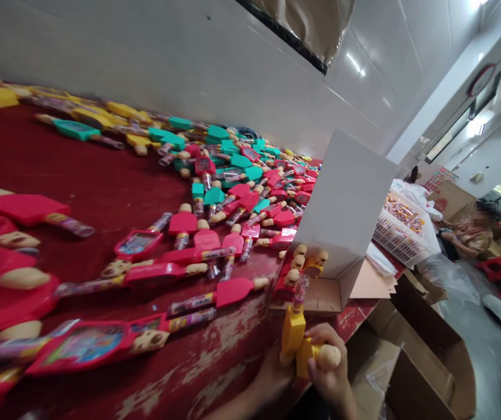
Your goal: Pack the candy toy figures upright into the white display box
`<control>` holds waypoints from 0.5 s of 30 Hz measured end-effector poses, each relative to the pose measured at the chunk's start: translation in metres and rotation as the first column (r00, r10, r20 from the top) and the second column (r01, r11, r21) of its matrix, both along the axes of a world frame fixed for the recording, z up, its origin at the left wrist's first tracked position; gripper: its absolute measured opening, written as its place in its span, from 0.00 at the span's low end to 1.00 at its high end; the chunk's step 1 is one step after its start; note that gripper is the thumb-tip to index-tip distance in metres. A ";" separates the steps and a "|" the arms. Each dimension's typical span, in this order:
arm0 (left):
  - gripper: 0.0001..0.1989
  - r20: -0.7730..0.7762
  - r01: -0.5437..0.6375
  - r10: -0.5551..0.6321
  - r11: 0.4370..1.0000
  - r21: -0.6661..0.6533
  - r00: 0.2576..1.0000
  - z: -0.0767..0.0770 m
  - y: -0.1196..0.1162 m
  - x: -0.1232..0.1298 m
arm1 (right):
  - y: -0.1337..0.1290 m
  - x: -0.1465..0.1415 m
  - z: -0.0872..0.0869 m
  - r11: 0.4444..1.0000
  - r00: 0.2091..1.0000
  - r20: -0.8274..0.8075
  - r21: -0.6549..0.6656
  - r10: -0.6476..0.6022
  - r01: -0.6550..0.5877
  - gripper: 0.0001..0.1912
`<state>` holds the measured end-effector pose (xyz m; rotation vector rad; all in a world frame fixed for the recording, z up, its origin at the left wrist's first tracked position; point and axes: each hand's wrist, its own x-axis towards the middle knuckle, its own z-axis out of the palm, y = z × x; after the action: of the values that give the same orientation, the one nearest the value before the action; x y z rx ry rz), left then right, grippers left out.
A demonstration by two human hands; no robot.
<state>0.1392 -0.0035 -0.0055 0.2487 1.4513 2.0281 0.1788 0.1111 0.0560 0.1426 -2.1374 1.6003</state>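
Left hand (275,367) and right hand (336,373) each grip a yellow toy (293,331), the box (342,204) facing them open, seemingly for reach.

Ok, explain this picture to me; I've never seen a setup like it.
There's no machine here: these are a person's bare hands, seen from one camera worn on the head, looking forward and down. The right hand grips a yellow toy; the left hand holds another, its clear tube pointing up. Red toys, green toys and more yellow ones lie on the red table. Ahead stands an open box with several toys inside.
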 end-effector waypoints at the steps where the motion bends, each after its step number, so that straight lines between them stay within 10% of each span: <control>1: 0.24 -0.014 0.004 -0.004 1.000 -0.006 1.000 -0.002 0.000 0.000 | -0.002 -0.001 0.001 1.000 1.000 -0.018 0.009 -0.014 0.014 0.06; 6: 0.26 -0.016 -0.105 0.104 0.993 -0.048 0.994 -0.007 0.001 0.000 | 0.010 -0.019 0.017 0.936 0.949 -0.118 -0.240 -0.292 0.258 0.06; 11: 0.28 -0.015 -0.254 0.256 0.944 -0.211 0.966 0.000 -0.001 -0.011 | 0.036 -0.066 0.052 0.575 0.590 -0.186 -0.573 -0.786 0.585 0.10; 15: 0.28 0.087 -0.247 0.263 0.956 -0.157 0.961 0.014 -0.002 -0.007 | 0.024 -0.103 0.037 0.661 0.631 -0.248 -0.472 -0.735 0.584 0.06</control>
<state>0.1319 -0.0055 0.0089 -0.1134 1.6224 2.0869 0.0759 0.1349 0.0929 -0.3705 -1.2895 1.2886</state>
